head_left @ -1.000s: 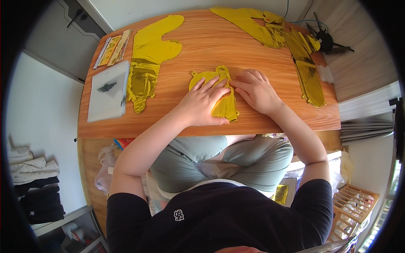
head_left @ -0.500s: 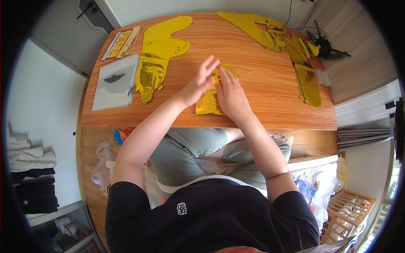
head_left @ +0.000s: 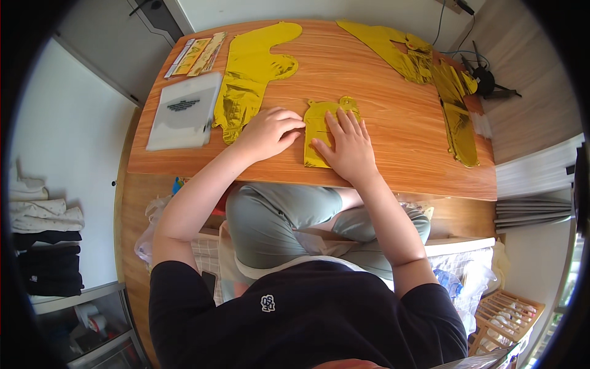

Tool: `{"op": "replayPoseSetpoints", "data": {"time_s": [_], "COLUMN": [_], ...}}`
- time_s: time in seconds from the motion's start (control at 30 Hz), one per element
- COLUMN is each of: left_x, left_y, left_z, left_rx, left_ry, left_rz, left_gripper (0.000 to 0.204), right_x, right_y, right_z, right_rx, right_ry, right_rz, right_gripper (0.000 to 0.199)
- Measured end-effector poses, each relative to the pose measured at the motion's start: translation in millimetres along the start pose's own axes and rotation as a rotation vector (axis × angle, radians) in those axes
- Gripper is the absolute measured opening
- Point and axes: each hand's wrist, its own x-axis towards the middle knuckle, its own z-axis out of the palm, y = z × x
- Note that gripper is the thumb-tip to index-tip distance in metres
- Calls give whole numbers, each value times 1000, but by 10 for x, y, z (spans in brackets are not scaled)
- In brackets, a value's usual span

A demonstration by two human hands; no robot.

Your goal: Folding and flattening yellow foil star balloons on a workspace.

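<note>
A folded gold foil balloon [head_left: 315,144] lies flat near the front middle of the table. My right hand [head_left: 351,147] rests on its right side, fingers spread and palm down, covering part of it. At the balloon's left edge is my left hand [head_left: 268,134], its fingers bent and the thumb apart, with nothing visible in its grasp. The fingertips are right by the edge; I cannot tell whether they touch it. To the left of that hand lies a larger flat gold foil balloon [head_left: 249,67], its lower tip close to my wrist.
More flat gold foil balloons lie at the back right [head_left: 378,49] and right edge [head_left: 460,126] of the wooden table [head_left: 393,123]. A stack of clear plastic bags [head_left: 184,114] and some printed packets [head_left: 195,56] sit left. A black router [head_left: 485,80] with cables stands far right.
My left hand has come down and left, from raised over the folded balloon to beside its edge. My right hand has flattened and spread on it. The view has shifted slightly.
</note>
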Motion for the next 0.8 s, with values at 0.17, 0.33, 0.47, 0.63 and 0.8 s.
{"op": "replayPoseSetpoints", "data": {"time_s": [0.17, 0.33, 0.47, 0.63, 0.8], "left_x": [-8, 37, 72, 94, 53], "left_y": [-85, -190, -271, -250, -141], "left_z": [-44, -41, -27, -40, 25], "left_rx": [1, 30, 86, 63, 37], "left_ry": [-39, -16, -40, -80, -20], "left_rz": [21, 116, 175, 65, -89], "left_gripper": [26, 26, 28, 26, 23], "right_x": [-16, -10, -14, -14, -4], "right_y": [-13, -3, -1, 1, -8], "right_z": [4, 23, 31, 45, 48], "right_rx": [-45, -54, -84, -105, -105], "right_ry": [-16, -27, -39, -38, -38], "right_rz": [-16, -14, -20, -24, -21], "right_gripper": [83, 84, 85, 86, 87]}}
